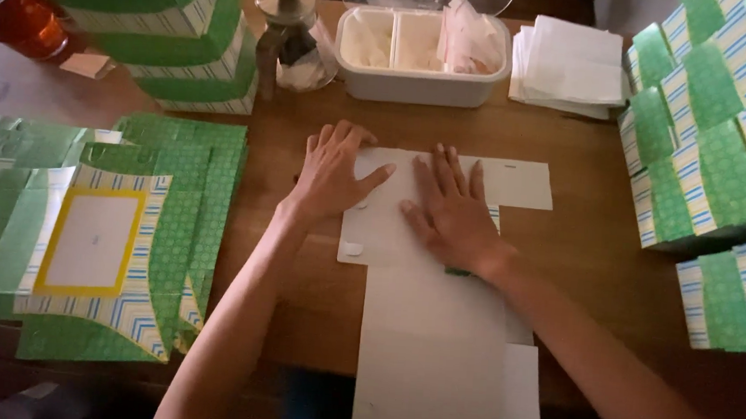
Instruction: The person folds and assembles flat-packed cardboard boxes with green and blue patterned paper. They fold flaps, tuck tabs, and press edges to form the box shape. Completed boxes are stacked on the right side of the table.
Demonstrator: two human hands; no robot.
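Hands flat on carton blank (unfolded)

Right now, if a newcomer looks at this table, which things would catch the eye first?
First, the two hands, left hand and right hand, pressed flat on a white unfolded carton blank in the middle of the wooden table. Next, the green patterned flat cartons spread on the left, and stacks of folded green-and-blue striped boxes on the right.

Flat card blank cut off at bottom edge; printed face hidden.
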